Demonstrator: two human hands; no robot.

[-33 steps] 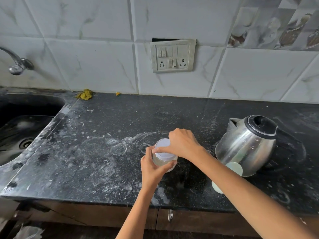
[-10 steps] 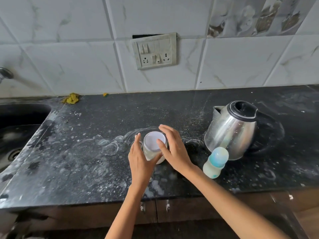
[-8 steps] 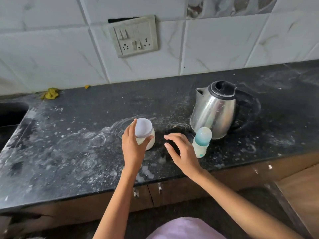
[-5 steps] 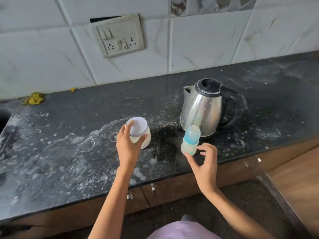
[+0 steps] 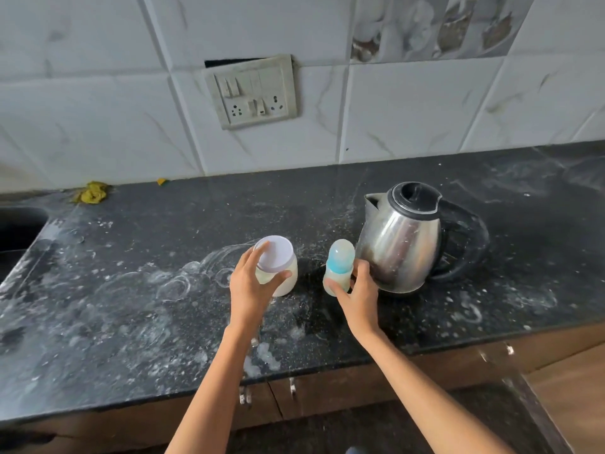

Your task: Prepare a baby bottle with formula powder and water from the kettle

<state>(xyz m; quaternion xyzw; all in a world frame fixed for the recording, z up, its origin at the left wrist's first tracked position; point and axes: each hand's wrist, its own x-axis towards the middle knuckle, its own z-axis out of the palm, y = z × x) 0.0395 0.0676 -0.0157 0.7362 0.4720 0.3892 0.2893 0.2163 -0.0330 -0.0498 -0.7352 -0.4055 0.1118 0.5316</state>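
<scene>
Bottle [image 5: 339, 268] stood upright just left of the kettle [image 5: 401, 239], its long axis vertical, my right hand [image 5: 357, 291] pinching its lower body from the near side. My left hand [image 5: 250, 283] gripped the lidded jar [image 5: 278, 265], farther left of the kettle. Lifting straight up looked clear.

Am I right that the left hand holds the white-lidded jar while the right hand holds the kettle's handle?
Not quite. In the head view the right hand holds the small baby bottle with the blue top, which stands just in front of the kettle; the kettle's handle is untouched. The left hand does hold the white-lidded jar.
</scene>
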